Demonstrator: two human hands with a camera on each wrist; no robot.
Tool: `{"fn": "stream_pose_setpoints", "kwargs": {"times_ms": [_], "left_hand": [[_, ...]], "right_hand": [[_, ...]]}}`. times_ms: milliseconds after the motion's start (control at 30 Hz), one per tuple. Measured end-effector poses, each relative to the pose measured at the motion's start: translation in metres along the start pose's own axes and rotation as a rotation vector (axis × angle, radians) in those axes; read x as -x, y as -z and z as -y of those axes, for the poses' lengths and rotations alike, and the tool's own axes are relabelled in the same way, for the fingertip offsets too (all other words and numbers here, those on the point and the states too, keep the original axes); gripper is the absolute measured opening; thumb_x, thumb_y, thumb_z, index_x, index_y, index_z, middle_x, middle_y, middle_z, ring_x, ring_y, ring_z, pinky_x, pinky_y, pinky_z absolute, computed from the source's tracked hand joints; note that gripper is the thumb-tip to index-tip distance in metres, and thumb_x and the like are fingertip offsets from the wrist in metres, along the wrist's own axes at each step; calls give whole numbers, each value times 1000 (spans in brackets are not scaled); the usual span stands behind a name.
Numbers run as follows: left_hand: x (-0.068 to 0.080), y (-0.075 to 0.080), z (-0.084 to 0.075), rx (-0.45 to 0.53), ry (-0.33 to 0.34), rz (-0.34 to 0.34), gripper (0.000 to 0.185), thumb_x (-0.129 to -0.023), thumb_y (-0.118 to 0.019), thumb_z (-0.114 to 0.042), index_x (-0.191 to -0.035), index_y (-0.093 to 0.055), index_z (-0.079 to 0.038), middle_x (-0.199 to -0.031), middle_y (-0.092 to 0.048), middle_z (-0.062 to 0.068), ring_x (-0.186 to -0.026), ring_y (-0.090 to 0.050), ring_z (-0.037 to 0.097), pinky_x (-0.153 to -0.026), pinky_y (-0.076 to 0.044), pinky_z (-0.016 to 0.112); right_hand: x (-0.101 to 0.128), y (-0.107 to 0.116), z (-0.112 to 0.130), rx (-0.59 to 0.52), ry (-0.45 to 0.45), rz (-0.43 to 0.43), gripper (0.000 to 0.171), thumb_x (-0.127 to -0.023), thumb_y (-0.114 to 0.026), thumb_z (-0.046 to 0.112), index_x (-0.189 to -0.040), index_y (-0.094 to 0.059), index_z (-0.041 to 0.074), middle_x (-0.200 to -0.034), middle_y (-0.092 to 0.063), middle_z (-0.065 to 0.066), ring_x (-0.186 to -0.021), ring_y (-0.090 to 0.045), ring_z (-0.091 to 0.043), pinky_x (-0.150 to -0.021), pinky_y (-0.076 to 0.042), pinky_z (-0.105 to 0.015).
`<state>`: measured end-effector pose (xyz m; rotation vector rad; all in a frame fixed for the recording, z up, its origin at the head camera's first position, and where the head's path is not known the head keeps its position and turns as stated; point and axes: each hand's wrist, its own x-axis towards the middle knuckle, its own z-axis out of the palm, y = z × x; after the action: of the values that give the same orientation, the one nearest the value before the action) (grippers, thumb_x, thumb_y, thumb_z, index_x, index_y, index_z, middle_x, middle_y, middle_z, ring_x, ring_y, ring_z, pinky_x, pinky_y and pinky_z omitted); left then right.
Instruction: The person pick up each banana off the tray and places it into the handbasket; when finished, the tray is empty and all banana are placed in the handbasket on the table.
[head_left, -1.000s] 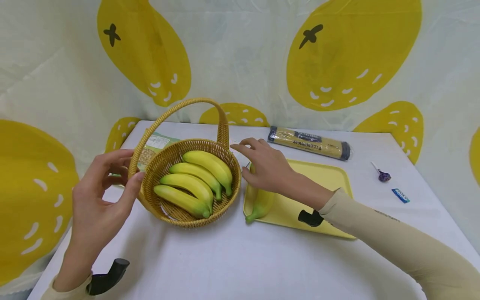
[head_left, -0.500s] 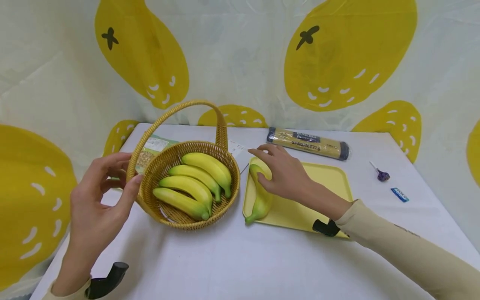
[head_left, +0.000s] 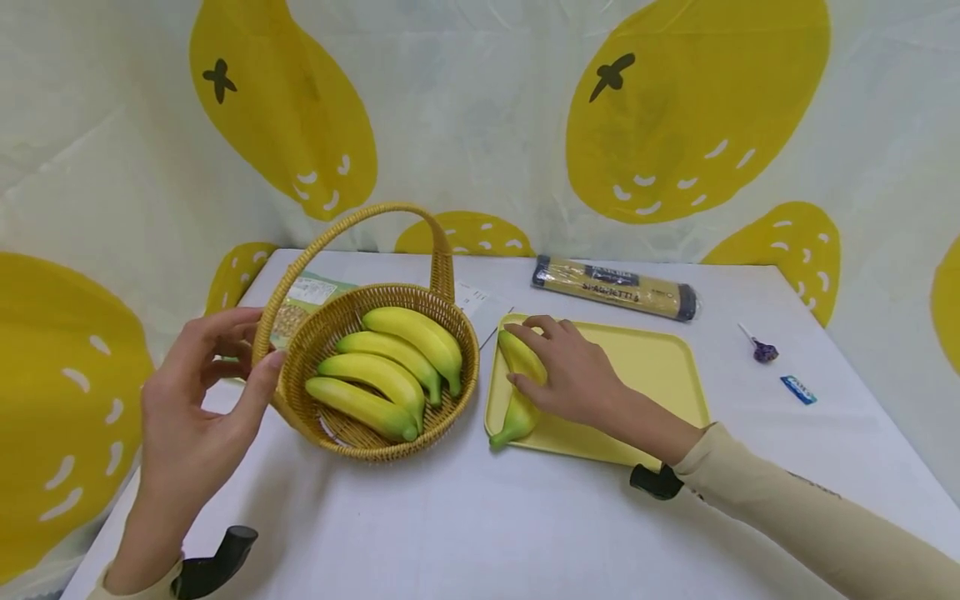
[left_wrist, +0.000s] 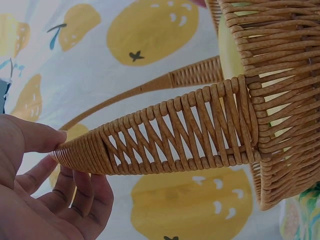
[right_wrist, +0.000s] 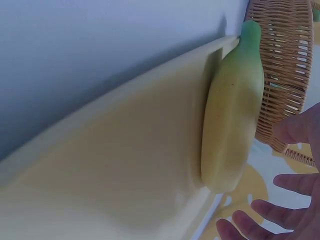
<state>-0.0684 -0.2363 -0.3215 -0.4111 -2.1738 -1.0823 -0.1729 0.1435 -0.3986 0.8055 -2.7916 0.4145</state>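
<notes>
The right hand (head_left: 573, 375) is settling over a single banana (head_left: 520, 385) on the yellow tray (head_left: 645, 367), fingers spread and arched above the fruit; the right wrist view shows daylight between the fingertips (right_wrist: 260, 212) and the peel, so I am judging the hand as wide and not yet gripping. That banana is lying along the tray's edge nearest the basket, its green stem (right_wrist: 250, 31) poking over the rim, which is probably why the hand is coming at it from above rather than from the side.

Just beyond the hand's thumb side, the wicker basket (head_left: 300, 392) is sitting with four bananas (head_left: 390, 367) lined up inside. The left hand (head_left: 198, 400) is steadying it, thumb pressed on the rim (left_wrist: 150, 140) and the curled fingers tucked under it, seemingly to keep the light basket from sliding.

Past the right hand, toward the lemon-print backdrop, a spaghetti packet (head_left: 615, 287) is lying flat. Out beyond the little-finger side, a small purple sweet (head_left: 765, 350) and a blue wrapper (head_left: 797, 389) are resting on the white table (head_left: 480, 517). Behind the basket, a bag of dry goods (head_left: 303, 296) is peeking out.
</notes>
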Motion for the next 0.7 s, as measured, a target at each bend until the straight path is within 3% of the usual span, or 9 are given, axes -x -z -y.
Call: {"fn": "stream_pose_setpoints", "kwargs": {"times_ms": [433, 700], "left_hand": [[1, 0, 0, 25, -17, -11, 52, -89, -74, 12, -139, -65, 0, -114, -67, 7, -88, -56, 15, -82, -51, 14], [1, -1, 0, 39, -27, -17, 52, -88, -74, 13, -138, -66, 0, -114, -67, 5, -88, -57, 15, -82, -51, 14]], "right_hand": [[7, -21, 7, 1, -40, 8, 76, -91, -76, 47, -156, -53, 17, -150, -49, -19, -119, -57, -41, -58, -56, -48], [8, -20, 4, 28, -71, 25, 78, -87, -75, 31, -159, -48, 16, -149, -48, -20, -112, -58, -38, -47, -49, -37]]}}
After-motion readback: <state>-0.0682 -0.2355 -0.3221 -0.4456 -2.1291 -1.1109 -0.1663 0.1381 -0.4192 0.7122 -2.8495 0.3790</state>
